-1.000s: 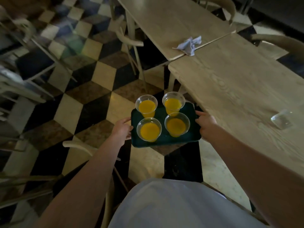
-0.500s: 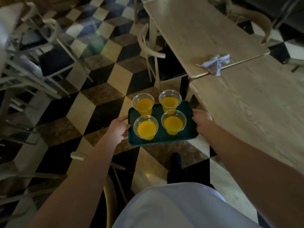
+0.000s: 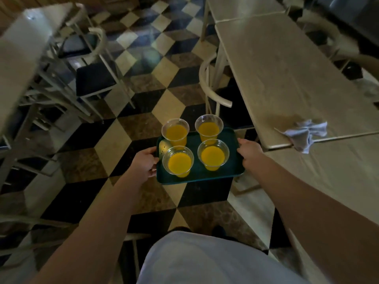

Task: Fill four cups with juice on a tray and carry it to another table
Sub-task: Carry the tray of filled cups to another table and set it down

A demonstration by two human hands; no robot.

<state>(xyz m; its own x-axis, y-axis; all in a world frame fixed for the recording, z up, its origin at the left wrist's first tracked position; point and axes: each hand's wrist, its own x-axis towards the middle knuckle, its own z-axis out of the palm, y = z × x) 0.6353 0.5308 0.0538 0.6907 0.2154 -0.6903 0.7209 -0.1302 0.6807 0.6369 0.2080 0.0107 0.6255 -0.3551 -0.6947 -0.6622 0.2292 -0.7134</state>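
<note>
Gripping the short ends of a dark green tray (image 3: 217,174), both arms reach forward and down from the body, elbows slightly bent. The left hand (image 3: 143,163) curls round the tray's left edge with its thumb over the rim; the right hand (image 3: 249,151) wraps the right edge the same way, knuckles up. The tray is held level in the air above the chequered floor (image 3: 141,128), well clear of any surface. On it stand four clear plastic cups of orange juice, upright in two rows: far left cup (image 3: 175,131), far right cup (image 3: 208,128), near left cup (image 3: 178,160), near right cup (image 3: 213,153), each just beside its neighbours. To the right runs a line of pale wooden tables (image 3: 287,78), the corner of one near the right hand, with a crumpled white cloth (image 3: 305,134) lying over the seam between two tops. A curved chair back (image 3: 207,87) stands beyond the tray. More chairs (image 3: 92,78) crowd the left, leaving an aisle of floor ahead.
</note>
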